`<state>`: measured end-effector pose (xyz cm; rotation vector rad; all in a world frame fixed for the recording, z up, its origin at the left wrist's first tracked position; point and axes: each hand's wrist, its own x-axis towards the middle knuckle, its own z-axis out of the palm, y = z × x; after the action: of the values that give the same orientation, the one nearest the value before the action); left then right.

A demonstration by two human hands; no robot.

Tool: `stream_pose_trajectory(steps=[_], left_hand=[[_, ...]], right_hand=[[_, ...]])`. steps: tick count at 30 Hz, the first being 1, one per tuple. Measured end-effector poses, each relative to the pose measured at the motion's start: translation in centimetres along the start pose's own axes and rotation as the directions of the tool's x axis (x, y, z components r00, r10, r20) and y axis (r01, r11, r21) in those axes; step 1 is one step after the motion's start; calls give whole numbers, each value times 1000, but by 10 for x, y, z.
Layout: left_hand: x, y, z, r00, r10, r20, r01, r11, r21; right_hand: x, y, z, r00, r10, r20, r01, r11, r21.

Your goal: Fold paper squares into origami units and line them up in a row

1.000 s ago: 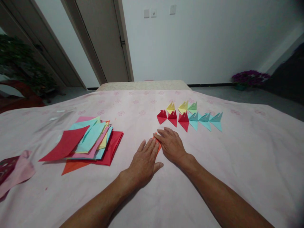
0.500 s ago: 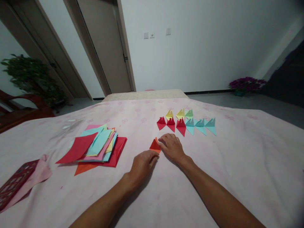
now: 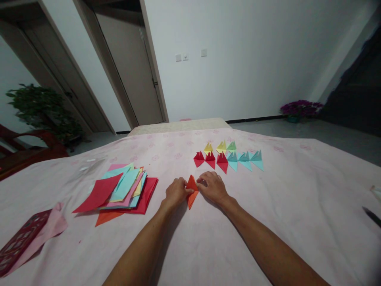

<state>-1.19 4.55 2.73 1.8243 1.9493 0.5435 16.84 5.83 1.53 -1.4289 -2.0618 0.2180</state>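
A folded orange paper [image 3: 192, 192] lies between my hands at the middle of the table, its upper tip pointing away and its lower tip towards me. My left hand [image 3: 177, 192] pinches its left edge. My right hand [image 3: 212, 186] has its fingers closed on the upper right edge of the same paper. Just beyond are folded paper birds: red ones [image 3: 210, 160], light blue ones [image 3: 245, 160], yellow ones [image 3: 221, 146] and a green one [image 3: 231, 146].
A loose stack of coloured paper sheets [image 3: 126, 184] lies to the left. A dark red patterned box [image 3: 22, 238] with pink cloth [image 3: 49, 224] is at the far left. A dark pointed object [image 3: 372, 215] lies at the right edge of the pink tablecloth [image 3: 268, 238].
The orange paper now shows a longer shape with a tip towards me. My left hand has moved up to its left side. The view has tilted slightly upward.
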Motion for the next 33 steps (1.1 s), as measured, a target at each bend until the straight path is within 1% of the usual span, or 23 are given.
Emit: stream_pose_trajectory(steps=[3, 5, 6, 8, 10, 12, 15, 16, 17, 19, 20, 22, 24, 25, 27, 30, 33], left_hand=[[5, -2, 2, 999, -34, 12, 34, 997, -65], [4, -4, 4, 1000, -27, -7, 26, 994, -109], [2, -4, 4, 1000, -14, -21, 11, 989, -151], [-5, -6, 4, 998, 25, -57, -41, 951, -306], [-14, -8, 3, 993, 63, -99, -105, 847, -521], [-24, -9, 1, 988, 86, -131, -152, 727, -669], [-37, -9, -2, 985, 81, -151, -168, 616, -769], [-40, -9, -3, 985, 59, -160, -164, 581, -797], [-43, -9, -4, 984, 30, -174, -162, 547, -821], [-46, -9, -5, 973, -41, -225, -179, 481, -858], [-48, -9, -6, 964, -72, -257, -198, 454, -868], [-50, -11, -6, 941, -120, -316, -239, 422, -874], [-52, -14, -5, 927, -142, -348, -262, 418, -870], [-53, -15, -5, 923, -145, -356, -267, 423, -866], [-54, -16, -4, 922, -136, -364, -277, 425, -862], [-54, -17, -4, 923, -124, -364, -290, 399, -870], [-53, -18, -3, 921, -133, -365, -289, 394, -873]], right_hand=[[1, 1, -1, 1000, 6, 4, -7, 999, 43], [1, 3, -1, 1000, 14, 7, -15, 995, 99], [2, 4, -2, 1000, 9, 12, -11, 989, 150], [1, 6, -1, 1000, -9, 19, 3, 954, 299], [0, 6, 1, 999, -11, 33, -5, 881, 473], [-2, 3, 4, 997, 17, 78, -63, 772, 633], [-1, -9, 8, 983, 40, 180, -167, 600, 782], [0, -15, 8, 980, 42, 195, -184, 564, 805], [1, -21, 7, 979, 46, 197, -190, 546, 816], [5, -34, 3, 986, 77, 150, -167, 556, 814], [6, -41, 0, 988, 106, 108, -150, 586, 796], [7, -54, -8, 991, 132, 4, -94, 685, 722], [6, -67, -16, 988, 96, -124, 4, 776, 631], [4, -72, -19, 981, 59, -185, 61, 811, 582], [0, -81, -23, 965, -15, -261, 144, 864, 483], [-6, -88, -22, 936, -79, -343, 211, 905, 368], [-12, -88, -15, 905, -124, -406, 260, 917, 301]])
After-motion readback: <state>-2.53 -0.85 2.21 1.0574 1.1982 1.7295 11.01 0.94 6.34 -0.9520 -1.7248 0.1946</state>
